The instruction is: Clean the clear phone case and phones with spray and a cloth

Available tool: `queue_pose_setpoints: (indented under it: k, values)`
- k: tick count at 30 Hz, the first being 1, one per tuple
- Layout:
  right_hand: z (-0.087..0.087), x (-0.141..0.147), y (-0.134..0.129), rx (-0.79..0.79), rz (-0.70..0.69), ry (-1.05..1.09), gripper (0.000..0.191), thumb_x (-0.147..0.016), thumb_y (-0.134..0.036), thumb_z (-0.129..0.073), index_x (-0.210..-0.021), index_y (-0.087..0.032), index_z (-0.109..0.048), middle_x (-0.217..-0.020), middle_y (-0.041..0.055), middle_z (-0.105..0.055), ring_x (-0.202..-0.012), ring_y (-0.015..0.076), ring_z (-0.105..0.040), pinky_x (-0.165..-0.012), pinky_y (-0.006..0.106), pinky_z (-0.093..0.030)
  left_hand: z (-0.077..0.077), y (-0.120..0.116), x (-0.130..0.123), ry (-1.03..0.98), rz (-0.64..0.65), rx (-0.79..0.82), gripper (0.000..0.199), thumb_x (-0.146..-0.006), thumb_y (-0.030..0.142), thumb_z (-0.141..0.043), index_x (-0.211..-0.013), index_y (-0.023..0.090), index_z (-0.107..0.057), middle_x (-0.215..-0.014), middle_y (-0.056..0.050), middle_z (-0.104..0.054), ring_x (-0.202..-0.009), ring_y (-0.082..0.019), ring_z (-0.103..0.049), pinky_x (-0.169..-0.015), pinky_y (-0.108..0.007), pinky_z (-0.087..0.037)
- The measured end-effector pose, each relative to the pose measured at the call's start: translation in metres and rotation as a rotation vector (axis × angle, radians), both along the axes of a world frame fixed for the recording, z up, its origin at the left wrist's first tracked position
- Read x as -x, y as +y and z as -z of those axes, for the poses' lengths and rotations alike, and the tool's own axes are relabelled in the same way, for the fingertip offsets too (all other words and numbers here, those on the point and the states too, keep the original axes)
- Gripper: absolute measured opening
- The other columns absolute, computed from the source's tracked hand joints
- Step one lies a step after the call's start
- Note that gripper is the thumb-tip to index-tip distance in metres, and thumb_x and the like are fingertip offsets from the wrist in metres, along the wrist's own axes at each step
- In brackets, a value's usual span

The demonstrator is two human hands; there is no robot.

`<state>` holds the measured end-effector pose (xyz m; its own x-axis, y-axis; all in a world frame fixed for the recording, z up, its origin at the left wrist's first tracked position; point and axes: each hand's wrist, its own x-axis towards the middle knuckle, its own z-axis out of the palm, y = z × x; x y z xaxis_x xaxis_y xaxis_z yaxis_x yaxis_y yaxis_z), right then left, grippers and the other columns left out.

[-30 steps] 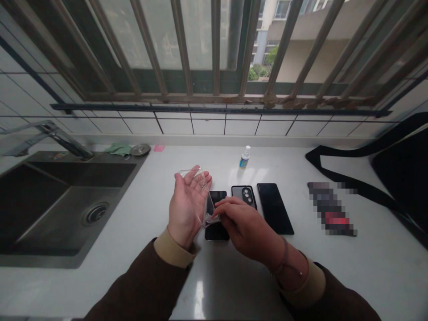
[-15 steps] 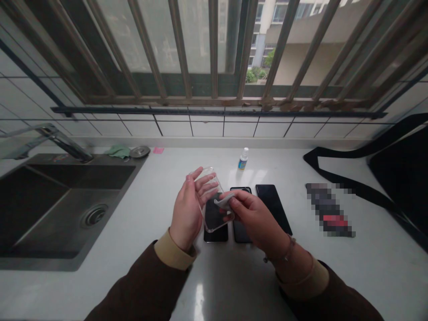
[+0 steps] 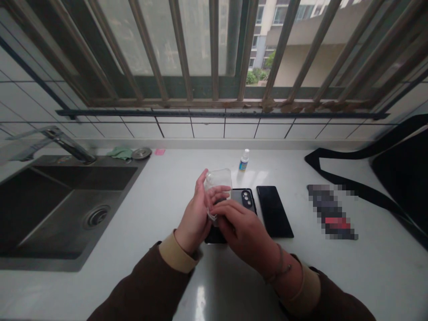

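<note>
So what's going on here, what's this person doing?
A person at a white countertop is holding a clear plastic phone case up in their left hand, while the fingers of their right hand are at its lower edge. Below lie a partly hidden phone, a phone showing its camera lenses and a black phone. A small bottle stands behind them.

left hand (image 3: 194, 217) upright, fingers curled inward; right hand (image 3: 245, 236) across it, knuckles up
</note>
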<state>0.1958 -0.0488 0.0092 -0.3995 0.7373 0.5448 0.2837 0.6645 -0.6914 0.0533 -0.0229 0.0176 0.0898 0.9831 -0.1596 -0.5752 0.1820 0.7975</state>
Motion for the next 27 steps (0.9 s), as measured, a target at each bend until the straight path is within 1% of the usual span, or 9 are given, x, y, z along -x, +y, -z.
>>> queue_pose_setpoints:
  k: [4,7,13,16,20,21,23,25,27]
  values:
    - [-0.004,-0.005,0.001,0.159,0.043,0.099,0.019,-0.106,-0.015,-0.055,-0.114,-0.022,-0.071,-0.110,0.0067,-0.076,-0.105,0.0221,-0.070,-0.094,0.041,-0.057,-0.005,-0.001,0.001,-0.096,0.163,0.112,0.058,-0.108,0.060,-0.049,-0.153,0.024,-0.055,-0.120,-0.015,-0.077,-0.103,-0.024,-0.076,-0.099,-0.039,-0.056]
    - [-0.007,-0.007,0.002,0.192,0.019,0.133,0.018,-0.106,-0.018,-0.055,-0.113,-0.022,-0.071,-0.108,0.0067,-0.075,-0.101,0.0217,-0.069,-0.091,0.040,-0.056,-0.006,-0.003,0.002,-0.076,0.149,0.121,0.049,-0.107,0.052,-0.057,-0.146,0.023,-0.064,-0.124,-0.014,-0.077,-0.104,-0.022,-0.075,-0.103,-0.038,-0.054]
    - [-0.008,-0.006,0.001,0.163,-0.025,0.164,0.018,-0.105,-0.017,-0.056,-0.113,-0.022,-0.071,-0.110,0.0068,-0.076,-0.103,0.0213,-0.070,-0.093,0.039,-0.055,-0.011,-0.008,0.000,-0.065,0.176,0.016,0.052,-0.107,0.051,-0.058,-0.153,0.026,-0.057,-0.131,-0.016,-0.077,-0.123,-0.028,-0.071,-0.118,-0.048,-0.044]
    - [-0.008,-0.006,0.000,0.194,-0.028,0.187,0.016,-0.104,-0.019,-0.058,-0.110,-0.022,-0.072,-0.109,0.0065,-0.077,-0.102,0.0209,-0.070,-0.092,0.038,-0.056,-0.014,-0.010,-0.001,-0.126,0.216,0.016,0.052,-0.107,0.053,-0.055,-0.152,0.026,-0.054,-0.125,-0.016,-0.078,-0.120,-0.029,-0.073,-0.114,-0.049,-0.048]
    - [-0.008,-0.011,0.004,0.382,-0.054,0.325,0.018,-0.106,-0.031,-0.060,-0.109,-0.021,-0.076,-0.105,0.0063,-0.079,-0.095,0.0197,-0.073,-0.084,0.035,-0.060,-0.016,-0.009,0.000,-0.199,0.216,0.013,0.045,-0.109,0.051,-0.053,-0.148,0.027,-0.051,-0.120,-0.013,-0.077,-0.111,-0.027,-0.075,-0.106,-0.046,-0.053]
    - [-0.008,-0.013,0.006,0.417,-0.007,0.369,0.020,-0.107,-0.034,-0.061,-0.108,-0.021,-0.076,-0.105,0.0065,-0.079,-0.094,0.0198,-0.074,-0.083,0.035,-0.061,-0.016,-0.008,0.001,-0.209,0.216,0.018,0.044,-0.110,0.050,-0.051,-0.147,0.026,-0.049,-0.120,-0.014,-0.077,-0.109,-0.026,-0.075,-0.103,-0.044,-0.054]
    - [-0.010,-0.020,0.011,0.420,0.227,0.426,0.023,-0.106,-0.037,-0.061,-0.108,-0.021,-0.078,-0.104,0.0071,-0.081,-0.094,0.0208,-0.076,-0.084,0.036,-0.063,-0.015,-0.007,0.002,-0.207,0.216,0.035,0.044,-0.111,0.052,-0.048,-0.145,0.025,-0.048,-0.119,-0.014,-0.076,-0.106,-0.026,-0.075,-0.099,-0.042,-0.054]
    - [-0.012,-0.028,0.016,0.338,0.537,0.420,0.025,-0.106,-0.038,-0.061,-0.110,-0.021,-0.079,-0.106,0.0083,-0.082,-0.097,0.0231,-0.077,-0.086,0.039,-0.064,-0.013,-0.008,0.002,-0.179,0.224,0.043,0.049,-0.111,0.056,-0.045,-0.148,0.026,-0.045,-0.116,-0.014,-0.075,-0.105,-0.027,-0.075,-0.097,-0.042,-0.054]
    - [-0.013,-0.033,0.019,0.196,0.721,0.347,0.026,-0.106,-0.036,-0.061,-0.116,-0.021,-0.080,-0.113,0.0100,-0.082,-0.106,0.0262,-0.078,-0.093,0.045,-0.065,-0.012,-0.010,0.000,-0.151,0.264,0.046,0.056,-0.109,0.060,-0.045,-0.157,0.031,-0.039,-0.112,-0.013,-0.075,-0.103,-0.028,-0.074,-0.097,-0.046,-0.054]
